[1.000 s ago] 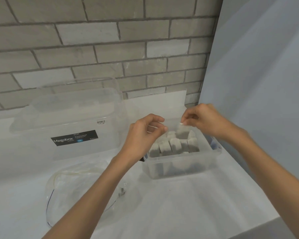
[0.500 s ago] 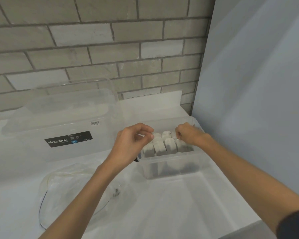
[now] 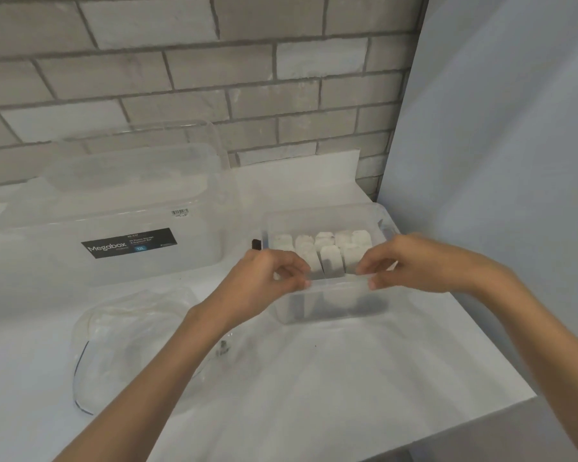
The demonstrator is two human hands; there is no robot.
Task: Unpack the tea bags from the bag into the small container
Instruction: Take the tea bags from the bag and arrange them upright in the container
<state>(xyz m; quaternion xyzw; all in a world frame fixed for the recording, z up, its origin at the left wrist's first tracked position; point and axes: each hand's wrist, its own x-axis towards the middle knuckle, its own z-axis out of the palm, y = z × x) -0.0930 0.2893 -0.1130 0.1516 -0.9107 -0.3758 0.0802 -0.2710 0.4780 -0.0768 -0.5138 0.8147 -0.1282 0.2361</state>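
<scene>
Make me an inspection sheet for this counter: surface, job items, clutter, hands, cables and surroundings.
Surface: white countertop, a few small dark specks on it.
Job's things: small container, clear, with tea bags standing upright in rows inside; clear plastic bag lying flat at front left, no tea bags visible in it.
Clutter: large clear Megabox tub behind the bag.
Hands: left hand and right hand each pinch the container's near rim.
Cables: nothing seen.
Surroundings: grey brick wall behind; pale blue panel at right.
</scene>
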